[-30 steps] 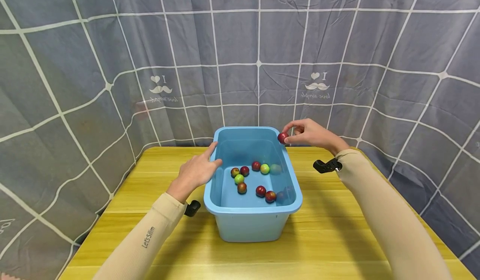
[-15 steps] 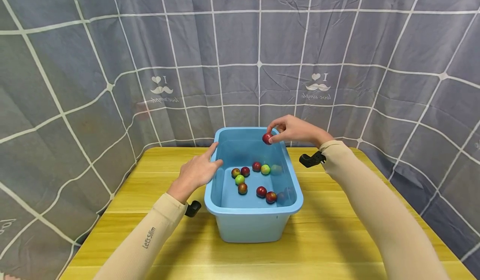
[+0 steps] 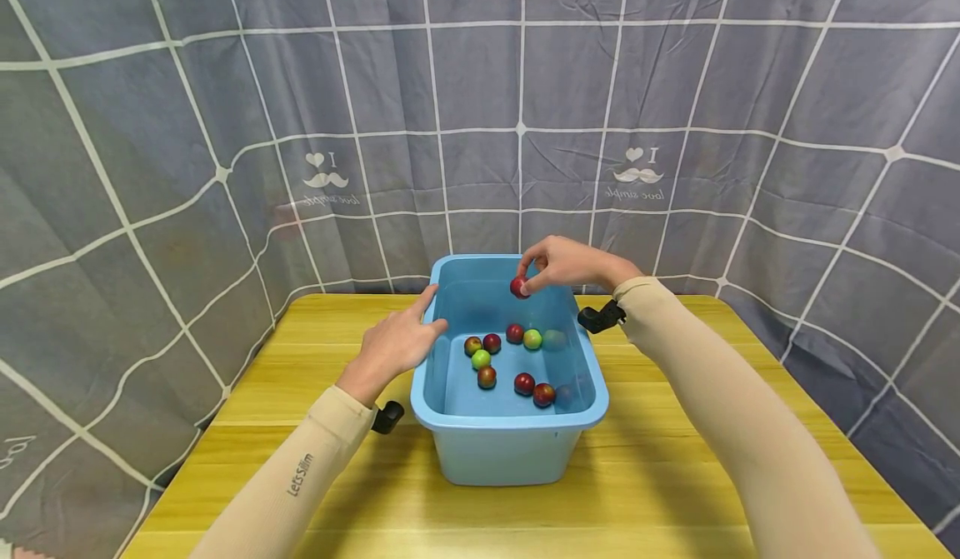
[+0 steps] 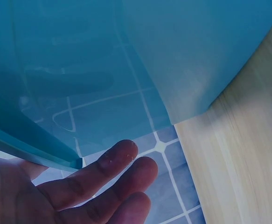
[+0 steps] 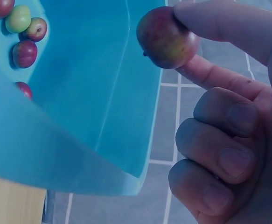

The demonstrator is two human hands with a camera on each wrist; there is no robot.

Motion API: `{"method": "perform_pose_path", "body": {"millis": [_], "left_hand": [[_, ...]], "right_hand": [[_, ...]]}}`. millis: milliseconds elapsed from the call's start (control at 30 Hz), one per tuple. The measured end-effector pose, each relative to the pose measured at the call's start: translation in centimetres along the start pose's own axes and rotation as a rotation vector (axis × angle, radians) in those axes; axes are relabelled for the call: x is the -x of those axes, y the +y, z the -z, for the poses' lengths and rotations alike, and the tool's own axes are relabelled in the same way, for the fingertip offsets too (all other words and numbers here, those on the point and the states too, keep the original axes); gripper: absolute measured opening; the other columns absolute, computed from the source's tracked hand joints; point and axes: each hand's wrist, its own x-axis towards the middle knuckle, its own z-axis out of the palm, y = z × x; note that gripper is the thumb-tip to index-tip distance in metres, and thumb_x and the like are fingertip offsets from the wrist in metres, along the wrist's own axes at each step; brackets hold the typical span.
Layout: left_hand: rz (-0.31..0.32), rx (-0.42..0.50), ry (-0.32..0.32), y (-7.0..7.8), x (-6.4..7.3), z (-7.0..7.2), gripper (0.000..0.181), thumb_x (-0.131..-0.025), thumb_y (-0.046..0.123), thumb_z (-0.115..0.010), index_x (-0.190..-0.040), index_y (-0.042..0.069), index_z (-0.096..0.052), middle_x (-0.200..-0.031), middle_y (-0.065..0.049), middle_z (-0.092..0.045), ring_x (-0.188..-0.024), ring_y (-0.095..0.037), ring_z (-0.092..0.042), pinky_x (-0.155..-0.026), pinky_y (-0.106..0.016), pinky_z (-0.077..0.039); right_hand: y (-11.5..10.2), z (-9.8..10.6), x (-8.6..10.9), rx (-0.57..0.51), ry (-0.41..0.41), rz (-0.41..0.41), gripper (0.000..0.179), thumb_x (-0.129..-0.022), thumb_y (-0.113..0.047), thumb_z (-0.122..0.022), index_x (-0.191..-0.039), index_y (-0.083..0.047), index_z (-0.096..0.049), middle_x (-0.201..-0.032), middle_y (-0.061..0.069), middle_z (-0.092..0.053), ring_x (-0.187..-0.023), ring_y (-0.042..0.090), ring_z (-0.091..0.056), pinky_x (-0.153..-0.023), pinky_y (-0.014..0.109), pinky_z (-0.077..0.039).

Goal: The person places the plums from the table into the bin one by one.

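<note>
In the head view my right hand [image 3: 566, 263] pinches a dark red plum [image 3: 519, 286] between thumb and forefinger over the back of a blue plastic tub [image 3: 509, 421]. Seen from the right wrist, the held plum [image 5: 166, 37] shows a yellowish patch, and the other fingers are curled towards the palm. My left hand [image 3: 397, 341] rests on the tub's left rim, thumb over the edge. Its fingers [image 4: 126, 184] reach out nearly straight outside the wall in the left wrist view. Several plums lie on the tub floor, among them a red one [image 3: 524, 384] and a green one [image 3: 481, 360].
The tub stands on a yellow wood-grain table [image 3: 300, 359]. A grey curtain [image 3: 480, 84] with white grid lines hangs behind the table and along both sides. Black straps with camera mounts [image 3: 602, 317] sit on both wrists.
My right hand has carried the plum leftward from beyond the tub's right rim to above its inside, then slightly lower. The left hand stays at the rim, and the plums inside lie as before.
</note>
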Motion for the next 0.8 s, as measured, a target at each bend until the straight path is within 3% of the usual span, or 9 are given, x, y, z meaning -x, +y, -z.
{"method": "perform_pose_path", "body": {"millis": [433, 800], "left_hand": [[0.003, 0.006, 0.0, 0.1, -0.1, 0.0, 0.072, -0.096, 0.052, -0.04, -0.162, 0.039, -0.013, -0.072, -0.009, -0.056, -0.059, -0.024, -0.052, -0.052, -0.037, -0.039], [-0.005, 0.001, 0.01, 0.0, 0.1, 0.0, 0.073, -0.096, 0.053, -0.041, -0.162, 0.038, -0.015, -0.074, -0.008, -0.057, -0.061, -0.025, -0.054, -0.055, -0.038, -0.041]], "right_hand": [[0.1, -0.4, -0.4, 0.022, -0.052, -0.018, 0.026, -0.086, -0.029, -0.078, -0.108, -0.015, -0.073, -0.067, 0.001, -0.048, -0.064, 0.017, -0.045, -0.064, 0.031, -0.038], [0.6, -0.3, 1.1, 0.02, 0.005, 0.009, 0.027, -0.088, -0.031, -0.076, -0.111, -0.017, -0.073, -0.066, 0.002, -0.049, -0.063, 0.019, -0.045, -0.063, 0.032, -0.038]]}}
